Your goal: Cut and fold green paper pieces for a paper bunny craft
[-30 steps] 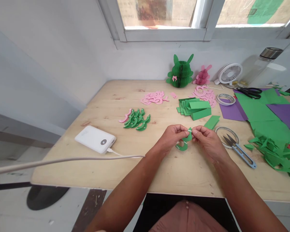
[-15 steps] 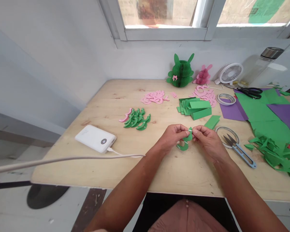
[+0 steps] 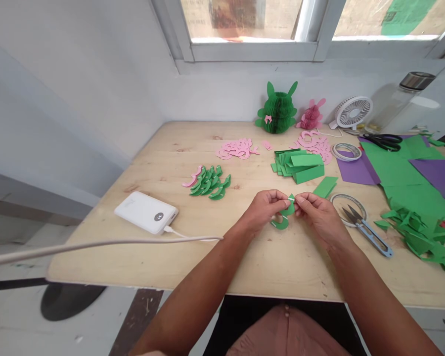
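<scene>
Green paper cutout (image 3: 289, 209), held between my left hand (image 3: 262, 209) and right hand (image 3: 318, 212), both pinching near its upper end over the tabletop (image 3: 282, 267), should be light, bendable and easily creased, so I'd grip only its edges, gently.

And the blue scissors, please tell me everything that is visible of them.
The blue scissors have a light-blue handle and dark, pointed, metal-looking blades, spread open. Unheld, they lie on the table, right of the right hand, blades crossing the near rim of a tape roll, tips over its opening.
</scene>
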{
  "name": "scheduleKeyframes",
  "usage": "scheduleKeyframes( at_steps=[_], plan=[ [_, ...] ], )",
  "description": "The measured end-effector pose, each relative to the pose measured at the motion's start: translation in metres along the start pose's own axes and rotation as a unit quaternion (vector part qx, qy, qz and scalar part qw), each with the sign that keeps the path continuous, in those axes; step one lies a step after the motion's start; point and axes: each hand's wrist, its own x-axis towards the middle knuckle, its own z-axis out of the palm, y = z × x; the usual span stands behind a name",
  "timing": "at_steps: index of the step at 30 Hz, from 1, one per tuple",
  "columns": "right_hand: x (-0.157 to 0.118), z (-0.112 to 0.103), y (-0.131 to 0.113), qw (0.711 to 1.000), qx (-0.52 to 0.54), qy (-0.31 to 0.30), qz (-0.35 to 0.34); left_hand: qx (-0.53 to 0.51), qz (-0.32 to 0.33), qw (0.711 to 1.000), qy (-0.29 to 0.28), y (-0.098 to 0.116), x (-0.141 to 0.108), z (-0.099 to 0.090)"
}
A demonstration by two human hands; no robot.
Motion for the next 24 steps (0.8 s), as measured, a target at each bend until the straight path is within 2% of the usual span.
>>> scheduleKeyframes(
  at_steps=[6,13,24],
  plan=[
    [0.0003,-0.0007,0.0022,1.000,0.007,0.005,-0.001,0.005,0.002,1.000,0.007,0.0008,-0.0003,0.0006],
    [-0.0001,0.0012,0.0004,0.999,-0.037,0.032,0.010,0.008,0.001,1.000,0.009,0.0009,-0.0003,0.0013],
    [-0.0003,0.0015,-0.0011,0.999,-0.040,0.029,0.007,0.000,-0.003,1.000,0.001,0.0034,-0.0035,0.0021]
  ],
)
